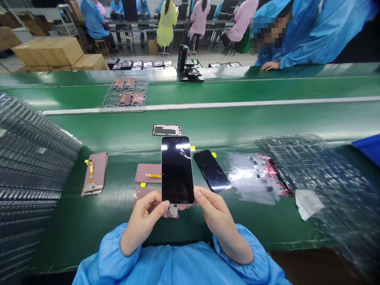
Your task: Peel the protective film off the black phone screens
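Both my hands hold a smartphone (177, 170) with a black glossy screen and a pale frame, tilted up in front of me. My left hand (148, 213) pinches its lower left corner, thumb at the bottom edge. The fingers of my right hand (212, 206) close on the lower right corner. Behind and left of the phone lie pinkish screen panels (145, 173) with an orange flex cable and yellow tabs, partly hidden. Just beyond the phone is a phone frame (167, 130) lying flat. To the right rests a black screen panel (212, 170) with a yellow tab.
Stacked clear plastic trays (26, 178) stand at the left, near pink panels (95, 174). Plastic bags with red and black parts (258, 174) and a clear tray (314, 162) lie right. Across the belt are a tray of panels (126, 93), a black fixture (190, 69) and a co-worker's hand (270, 65).
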Demonstrator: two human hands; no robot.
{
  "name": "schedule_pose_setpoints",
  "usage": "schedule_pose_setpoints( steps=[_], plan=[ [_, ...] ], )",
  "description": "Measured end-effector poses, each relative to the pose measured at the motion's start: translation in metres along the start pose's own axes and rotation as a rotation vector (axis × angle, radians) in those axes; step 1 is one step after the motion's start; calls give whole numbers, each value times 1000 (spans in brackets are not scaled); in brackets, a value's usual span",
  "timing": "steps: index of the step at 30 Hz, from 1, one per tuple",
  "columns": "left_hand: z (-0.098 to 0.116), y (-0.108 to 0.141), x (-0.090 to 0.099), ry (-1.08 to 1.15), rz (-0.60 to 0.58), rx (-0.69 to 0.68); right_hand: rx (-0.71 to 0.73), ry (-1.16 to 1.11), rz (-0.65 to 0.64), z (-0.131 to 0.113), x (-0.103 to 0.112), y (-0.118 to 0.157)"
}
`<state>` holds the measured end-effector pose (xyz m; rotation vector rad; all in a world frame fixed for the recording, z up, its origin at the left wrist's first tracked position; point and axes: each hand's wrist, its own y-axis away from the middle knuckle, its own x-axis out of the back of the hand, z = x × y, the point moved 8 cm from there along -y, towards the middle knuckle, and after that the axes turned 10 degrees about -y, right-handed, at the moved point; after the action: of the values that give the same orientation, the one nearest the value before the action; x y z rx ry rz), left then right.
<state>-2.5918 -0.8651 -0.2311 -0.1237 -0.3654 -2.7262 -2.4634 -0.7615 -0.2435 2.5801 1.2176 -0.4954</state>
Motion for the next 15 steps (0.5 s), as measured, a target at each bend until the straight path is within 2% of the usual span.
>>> schedule_pose_setpoints(
  steps=[4, 8, 15],
  plan=[
    [-5, -1, -4, 127, -41, 30, -68, -111, -2, 6, -3, -2],
    [-7, -2, -4, 191, -44, 46, -74, -149, -5, 5, -6, -5],
    [-10, -2, -3, 210, -21, 81, -45, -45, 12, 3, -3, -5]
  ],
)
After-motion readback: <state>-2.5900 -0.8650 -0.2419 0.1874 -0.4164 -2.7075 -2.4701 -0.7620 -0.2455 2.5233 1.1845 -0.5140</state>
